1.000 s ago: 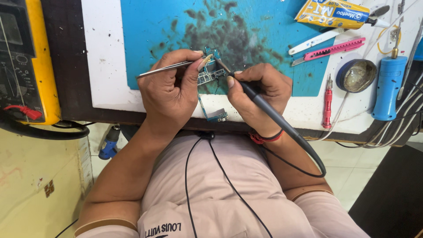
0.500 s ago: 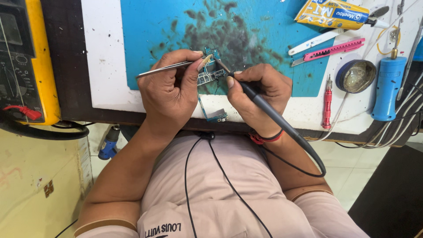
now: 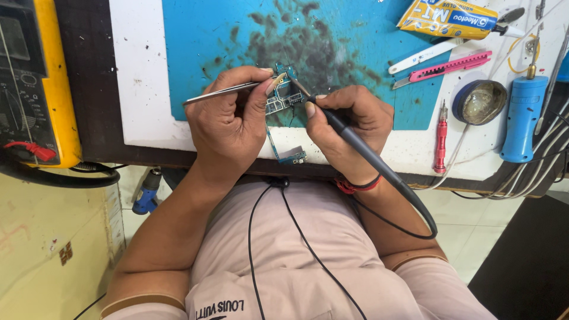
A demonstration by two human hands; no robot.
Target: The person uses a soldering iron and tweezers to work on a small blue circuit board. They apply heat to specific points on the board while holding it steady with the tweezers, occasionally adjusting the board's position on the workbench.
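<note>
A small blue circuit board (image 3: pixel 283 98) lies on a stained blue work mat (image 3: pixel 225 41), with a thin flex strip and a small connector board (image 3: pixel 293 157) hanging toward the bench edge. My left hand (image 3: pixel 228 118) grips metal tweezers (image 3: pixel 219 92) whose tips rest on the board. My right hand (image 3: pixel 349 127) holds a black soldering iron (image 3: pixel 355 142) like a pen, its tip touching the board right beside the tweezers. The iron's cable loops down over my right forearm.
A yellow multimeter (image 3: pixel 35 83) stands at the left. At the right lie a yellow glue tube (image 3: pixel 447 18), a white blade, a pink utility knife (image 3: pixel 444 66), a red screwdriver (image 3: pixel 440 136), a round magnifier (image 3: pixel 480 102) and a blue cylindrical tool (image 3: pixel 523 115). A black earphone wire crosses my shirt.
</note>
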